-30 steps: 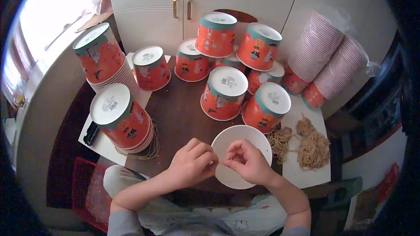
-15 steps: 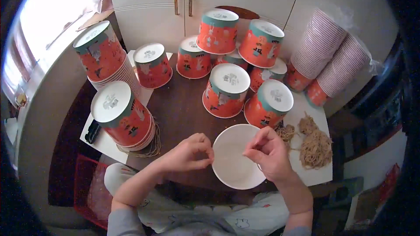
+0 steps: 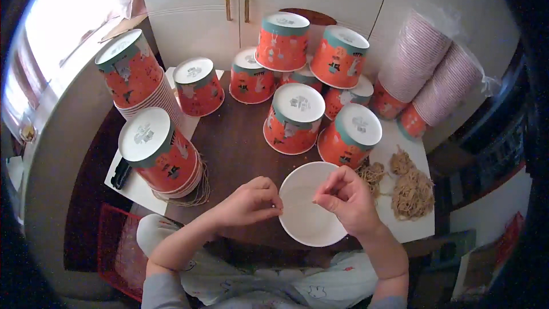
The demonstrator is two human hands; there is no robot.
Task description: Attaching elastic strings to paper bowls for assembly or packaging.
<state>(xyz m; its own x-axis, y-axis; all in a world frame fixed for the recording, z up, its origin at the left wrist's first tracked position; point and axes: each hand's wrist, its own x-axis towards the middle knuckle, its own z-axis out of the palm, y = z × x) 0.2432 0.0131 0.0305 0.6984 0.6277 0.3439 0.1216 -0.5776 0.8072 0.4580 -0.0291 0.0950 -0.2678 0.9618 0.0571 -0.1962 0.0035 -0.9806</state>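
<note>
My left hand (image 3: pixel 251 201) is at the left rim of a paper bucket (image 3: pixel 309 226), thumb and fingertips pinched together. Over the bucket's right side, my right hand (image 3: pixel 350 203) holds a similar pinch. Whatever is between the fingers is too fine to make out; a faint thin line seems to cross the bucket's mouth between them. This bucket stands mouth up and shows its white inside. Just behind it, an upside-down orange bucket (image 3: pixel 349 137) and another orange bucket (image 3: pixel 293 120) show white bases and green bands.
Tangled brown twine (image 3: pixel 413 194) lies on a white board at the right. Nested orange buckets (image 3: pixel 157 143) stand at the left, with loose strings beside them. Bagged bucket stacks (image 3: pixel 414 51) lean at the back right. More upturned buckets (image 3: pixel 283 43) are piled at the back.
My two hands have drawn slightly closer together over the bucket, both still pinched. The piled buckets and the twine stay in place.
</note>
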